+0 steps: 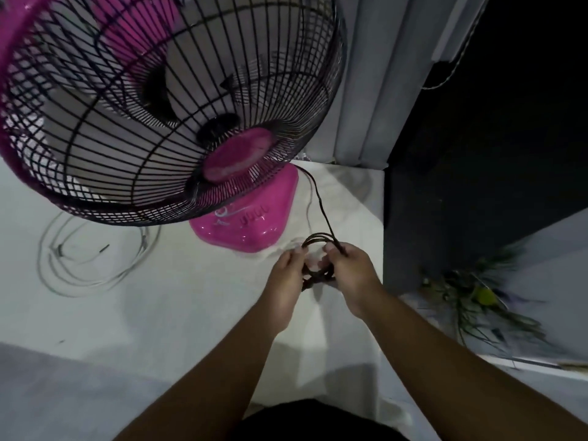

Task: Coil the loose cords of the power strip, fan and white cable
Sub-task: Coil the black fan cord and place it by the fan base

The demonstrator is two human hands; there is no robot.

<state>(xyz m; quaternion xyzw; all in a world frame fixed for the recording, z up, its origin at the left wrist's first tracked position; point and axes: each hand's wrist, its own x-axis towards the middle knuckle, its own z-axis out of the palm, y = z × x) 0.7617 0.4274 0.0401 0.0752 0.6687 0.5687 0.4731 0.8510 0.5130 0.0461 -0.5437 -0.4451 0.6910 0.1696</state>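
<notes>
Left hand (285,276), right hand (353,275): each grip holds dark fan cord coil (318,237); fan base (251,226) lettering unreadable.

Pink fan (245,214) with black grille, black cord (321,202), white cable (95,259).

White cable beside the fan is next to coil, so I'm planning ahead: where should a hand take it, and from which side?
Probably take the near arc of the white cable, where its loose loops run close together, pinching from above on the person's side. It lies flat, and the fan cage overhangs the far part of the loops.
</notes>
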